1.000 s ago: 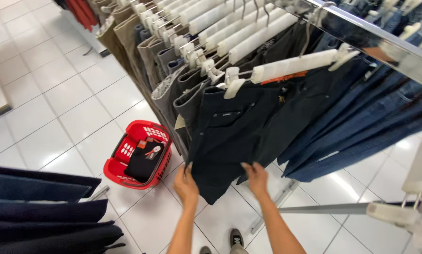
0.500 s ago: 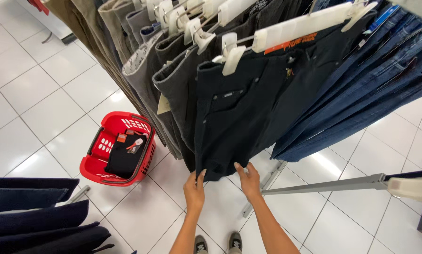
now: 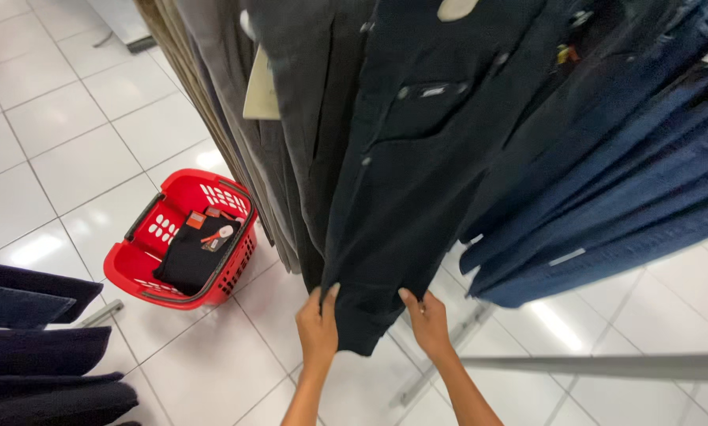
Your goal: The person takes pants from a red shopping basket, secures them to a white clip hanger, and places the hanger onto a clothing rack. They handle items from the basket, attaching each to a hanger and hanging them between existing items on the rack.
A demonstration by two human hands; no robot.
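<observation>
Clearly both hands are on the hem of the dark trousers (image 3: 401,181), which hang full length from the clothing rail overhead, their waistband running out of the top of the view. The left hand (image 3: 317,330) pinches the near-left corner of the leg hem, its fingers (image 3: 332,293) closed on the cloth; the right hand (image 3: 427,322) grips the other corner of the same hem, fingers curled around the edge. The garment hangs on the rail, not lifted off or unclipped as far as the view shows. To the left of the trousers hang grey and tan garments (image 3: 236,95), one with a pale paper tag (image 3: 262,95); to their right hang blue jeans (image 3: 630,197). Left of the trousers and lower, on the white tiled floor (image 3: 62,158), stands a red shopping basket (image 3: 145,276) with a folded dark garment (image 3: 192,256) already inside.
</observation>
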